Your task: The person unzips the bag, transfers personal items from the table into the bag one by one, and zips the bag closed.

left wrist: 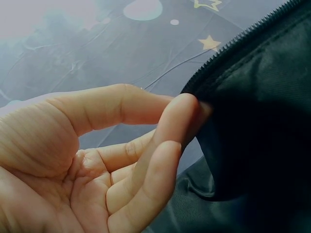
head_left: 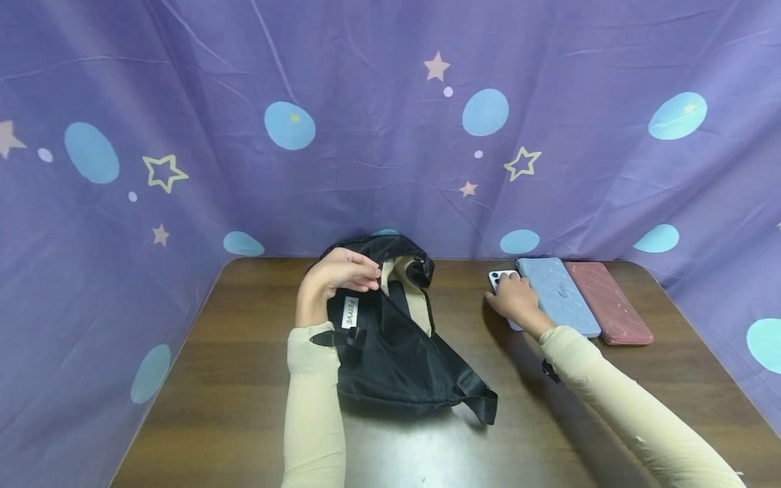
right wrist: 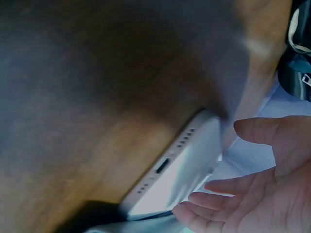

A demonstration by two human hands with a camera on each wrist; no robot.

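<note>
A black bag [head_left: 403, 366] with a white label and a cream lining lies on the table, its mouth gaping to the right. My left hand [head_left: 342, 272] pinches the edge of that mouth between thumb and fingertips. In the left wrist view, the bag's zipper teeth [left wrist: 228, 52] run up from the pinch. Over at the right, my right hand [head_left: 517, 301] is at a white smartphone [head_left: 495, 276], covering much of it in the head view. The right wrist view shows the phone [right wrist: 182, 170] beside loosely extended fingers, with the thumb apart. Whether the fingertips touch it I cannot tell.
Right of the phone lies a light blue quilted wallet-like case [head_left: 561, 295], and beside it a similar pink one [head_left: 610, 305]. A bag strap [head_left: 482, 403] trails towards the table's front. Purple patterned cloth [head_left: 390, 135] hangs behind the wooden table [head_left: 244, 379] and at its sides.
</note>
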